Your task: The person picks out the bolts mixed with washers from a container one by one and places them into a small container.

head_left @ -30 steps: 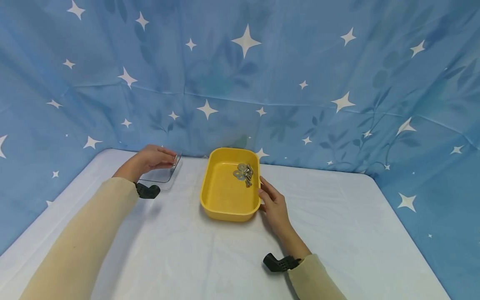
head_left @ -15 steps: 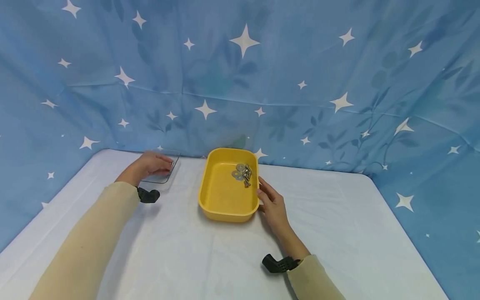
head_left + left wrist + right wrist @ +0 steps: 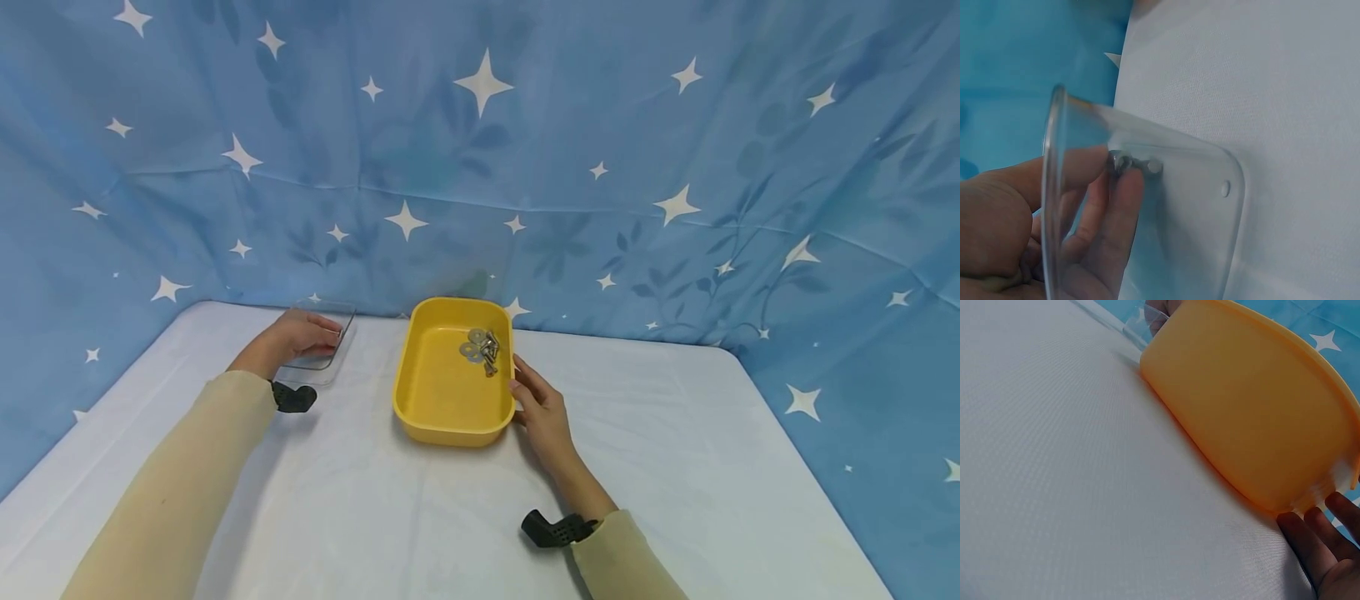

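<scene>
Clear plastic tray (image 3: pixel 324 350) sits far left on the white table (image 3: pixel 675 467); my left hand (image 3: pixel 288 337) reaches inside it, fingertips (image 3: pixel 1124 187) pinching a small metal bolt (image 3: pixel 1135 165). Beside it stands the yellow tub (image 3: pixel 450 392) holding washers and bolts (image 3: pixel 480 350). My right hand (image 3: pixel 543 412) rests against the tub's right wall, fingers relaxed, gripping nothing.
</scene>
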Demonstrator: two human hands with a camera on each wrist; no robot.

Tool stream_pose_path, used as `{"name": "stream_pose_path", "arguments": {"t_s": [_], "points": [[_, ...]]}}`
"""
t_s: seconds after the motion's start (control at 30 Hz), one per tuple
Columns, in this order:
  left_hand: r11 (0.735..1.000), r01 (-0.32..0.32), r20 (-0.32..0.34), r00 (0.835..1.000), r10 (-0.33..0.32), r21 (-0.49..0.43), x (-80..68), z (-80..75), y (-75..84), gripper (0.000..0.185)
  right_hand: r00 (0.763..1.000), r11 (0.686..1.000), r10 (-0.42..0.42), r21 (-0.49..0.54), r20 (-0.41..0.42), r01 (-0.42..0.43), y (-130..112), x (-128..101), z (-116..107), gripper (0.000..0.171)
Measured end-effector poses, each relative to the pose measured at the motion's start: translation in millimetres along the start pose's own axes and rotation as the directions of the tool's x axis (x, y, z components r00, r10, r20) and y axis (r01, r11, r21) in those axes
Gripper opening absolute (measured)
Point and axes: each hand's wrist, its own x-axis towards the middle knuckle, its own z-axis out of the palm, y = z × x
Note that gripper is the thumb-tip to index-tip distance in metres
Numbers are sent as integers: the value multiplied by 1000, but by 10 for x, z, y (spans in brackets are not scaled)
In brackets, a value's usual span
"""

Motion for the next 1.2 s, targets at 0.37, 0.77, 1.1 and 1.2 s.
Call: {"name": "stream_pose_path", "arguments": {"t_s": [0.37, 0.77, 1.1, 1.2], "points": [[1000, 4, -1, 1000, -4, -23, 4, -25, -23, 49, 1000, 1000, -6, -3, 1, 6, -12, -10, 4, 47], [999, -10, 12, 1000, 10, -40, -122, -55, 150, 53, 1000, 1000, 1, 2, 7, -1, -7, -12, 0, 47], [999, -40, 23, 999, 41, -28, -178, 91, 443, 52, 1000, 1000, -10, -4, 12, 10, -1, -5, -7, 48], [998, -59, 37, 997, 61, -35, -218, 172, 543, 52, 1000, 1000, -4, -4, 10, 4, 1, -8, -2, 47]]}}
